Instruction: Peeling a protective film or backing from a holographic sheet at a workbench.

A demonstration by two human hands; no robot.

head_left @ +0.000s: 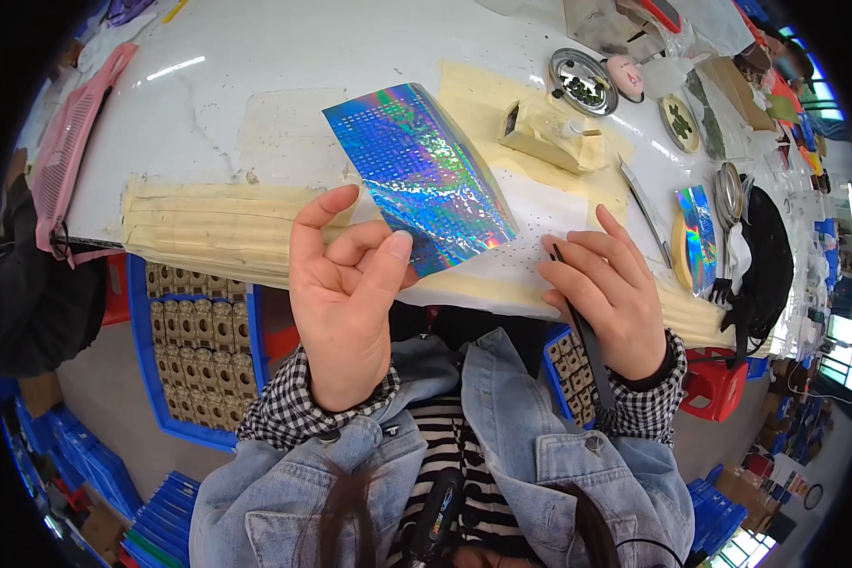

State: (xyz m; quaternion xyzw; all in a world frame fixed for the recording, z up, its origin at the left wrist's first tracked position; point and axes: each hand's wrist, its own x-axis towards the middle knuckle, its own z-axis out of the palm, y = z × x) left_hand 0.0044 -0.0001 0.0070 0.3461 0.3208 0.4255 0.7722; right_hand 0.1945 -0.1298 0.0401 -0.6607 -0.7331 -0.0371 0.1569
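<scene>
My left hand [346,293] pinches the lower corner of a shiny blue holographic sheet [421,175] between thumb and fingers. Rows of tiny rectangular marks run across the sheet, which is tilted above the table. In my right hand [615,293] is a pair of black tweezers [587,350], their tips pointing up and left, apart from the sheet. Below them, white paper [549,208] on the table carries many tiny dark specks. Whether the tweezer tips hold anything is too small to tell.
A box wrapped in cream tape [551,137] stands beyond the sheet. To the right are a metal dish of dark green pieces [582,83], a slim metal tool [646,210] and a tape roll [682,248]. A blue tray of patterned parts [142,331] sits below the table edge.
</scene>
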